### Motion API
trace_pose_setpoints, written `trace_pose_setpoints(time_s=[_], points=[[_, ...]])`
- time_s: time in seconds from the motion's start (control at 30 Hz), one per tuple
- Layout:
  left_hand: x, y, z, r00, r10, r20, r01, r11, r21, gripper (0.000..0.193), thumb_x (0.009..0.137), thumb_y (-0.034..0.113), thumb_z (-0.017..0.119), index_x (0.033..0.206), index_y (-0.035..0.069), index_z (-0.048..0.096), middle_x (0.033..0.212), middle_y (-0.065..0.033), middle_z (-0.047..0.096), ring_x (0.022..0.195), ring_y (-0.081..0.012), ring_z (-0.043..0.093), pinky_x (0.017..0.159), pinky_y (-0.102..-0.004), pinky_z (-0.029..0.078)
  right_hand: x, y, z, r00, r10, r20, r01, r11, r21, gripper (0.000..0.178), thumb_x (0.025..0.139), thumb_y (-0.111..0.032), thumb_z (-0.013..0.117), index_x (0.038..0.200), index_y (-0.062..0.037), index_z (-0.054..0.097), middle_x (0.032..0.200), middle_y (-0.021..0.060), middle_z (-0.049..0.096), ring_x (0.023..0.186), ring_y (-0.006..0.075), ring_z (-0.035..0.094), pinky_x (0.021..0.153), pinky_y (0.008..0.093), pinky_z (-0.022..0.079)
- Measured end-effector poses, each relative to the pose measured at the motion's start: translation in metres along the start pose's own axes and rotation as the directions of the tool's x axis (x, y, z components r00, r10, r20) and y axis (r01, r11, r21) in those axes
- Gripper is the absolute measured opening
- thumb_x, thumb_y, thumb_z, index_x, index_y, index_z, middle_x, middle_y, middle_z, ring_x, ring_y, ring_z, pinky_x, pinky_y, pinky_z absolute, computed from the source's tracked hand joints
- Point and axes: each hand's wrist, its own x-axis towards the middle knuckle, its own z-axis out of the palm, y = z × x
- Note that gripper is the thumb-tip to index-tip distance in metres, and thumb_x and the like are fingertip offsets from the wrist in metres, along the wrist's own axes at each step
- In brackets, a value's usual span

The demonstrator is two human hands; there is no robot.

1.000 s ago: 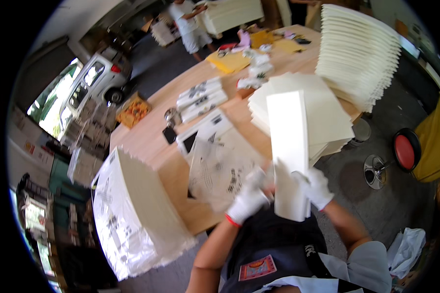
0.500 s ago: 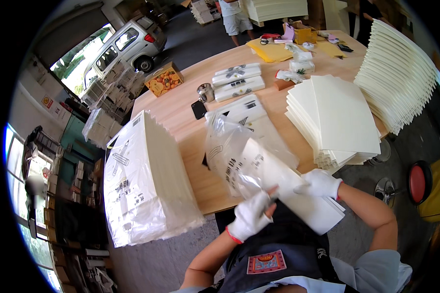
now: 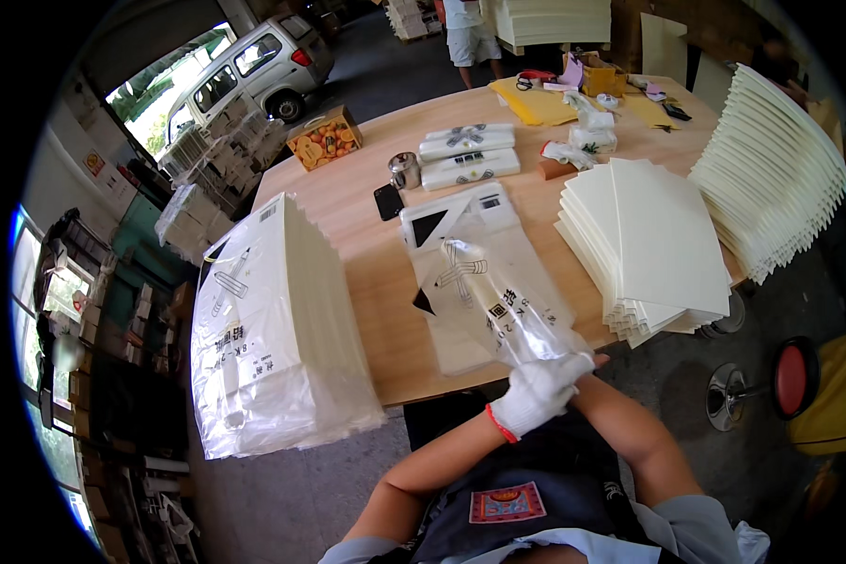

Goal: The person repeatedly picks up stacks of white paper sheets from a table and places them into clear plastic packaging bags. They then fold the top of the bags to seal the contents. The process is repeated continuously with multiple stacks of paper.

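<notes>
My left hand (image 3: 540, 395), in a white knit glove with a red cuff, is closed at the near end of a clear printed plastic bag (image 3: 493, 291). White paper sheets show curled inside the bag, which reaches away from me across the table. My right forearm (image 3: 630, 428) runs up behind the left hand; the right hand is mostly hidden there, and its fingers cannot be made out. Beneath the bag lies a flat stack of similar printed bags (image 3: 484, 211).
A tall bagged paper stack (image 3: 273, 338) stands at the left. Fanned white sheets (image 3: 663, 226) and a larger curved pile (image 3: 771, 169) are at the right. Farther back are a phone (image 3: 388, 201), a metal pot (image 3: 404, 170), rolled bags (image 3: 470, 169) and an orange-printed box (image 3: 325, 139).
The curled sheets have gone deeper into the bag, which now lies straighter. My left hand has moved right and closed at the bag's near end. The right hand has moved left behind it.
</notes>
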Motion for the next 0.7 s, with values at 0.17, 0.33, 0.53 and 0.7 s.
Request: trace_pose_setpoints(time_s=[0.17,0.33,0.53,0.7], points=[[-0.062,-0.069,0.013,0.958,-0.267,-0.104,0.256,0.960,-0.113,0.035,0.075,0.000,0.057,0.108,0.013,0.060,0.080,-0.0095,0.066,0.069,-0.0278,0.064,0.061,-0.0355,0.051,-0.095,-0.022,-0.019,1.000,-0.019,-0.008,0.018,0.995,-0.102,0.040,0.072,-0.025,0.071,0.105,-0.0077,0.058,0.104,0.0119,0.058,0.102,0.0329,0.055,0.092,0.0430,0.043],[-0.118,-0.047,0.029,0.992,-0.044,-0.121,0.050,0.998,0.046,0.020,0.072,0.003,0.063,0.090,0.011,0.061,0.077,-0.0071,0.061,0.068,-0.0264,0.060,0.060,-0.0357,0.048,-0.106,0.028,-0.010,0.973,0.209,-0.094,-0.229,0.915,-0.333,0.030,0.081,-0.021,0.058,0.109,-0.0089,0.055,0.086,0.0136,0.063,0.083,0.0303,0.063,0.072,0.0433,0.048],[-0.218,-0.108,0.021,0.761,-0.439,-0.477,0.585,0.782,0.213,0.014,0.071,0.003,0.065,0.081,0.007,0.057,0.078,-0.0085,0.055,0.072,-0.0255,0.054,0.062,-0.0355,0.044,-0.118,0.015,-0.030,0.985,0.148,0.092,-0.087,0.874,-0.478,0.022,0.089,-0.029,0.048,0.087,-0.0087,0.056,0.054,0.0079,0.058,0.048,0.0288,0.058,0.048,0.0436,0.045],[-0.239,-0.009,-0.001,0.326,-0.916,-0.232,0.552,0.384,-0.740,0.013,0.086,0.009,0.065,0.082,0.006,0.053,0.071,0.0026,0.052,0.064,-0.0045,0.047,0.058,-0.0224,0.039,-0.164,-0.027,-0.071,0.852,0.118,0.511,0.119,0.905,-0.408,0.027,0.087,-0.030,0.048,0.075,-0.0079,0.058,0.054,0.0087,0.059,0.047,0.0262,0.060,0.046,0.0391,0.046]])
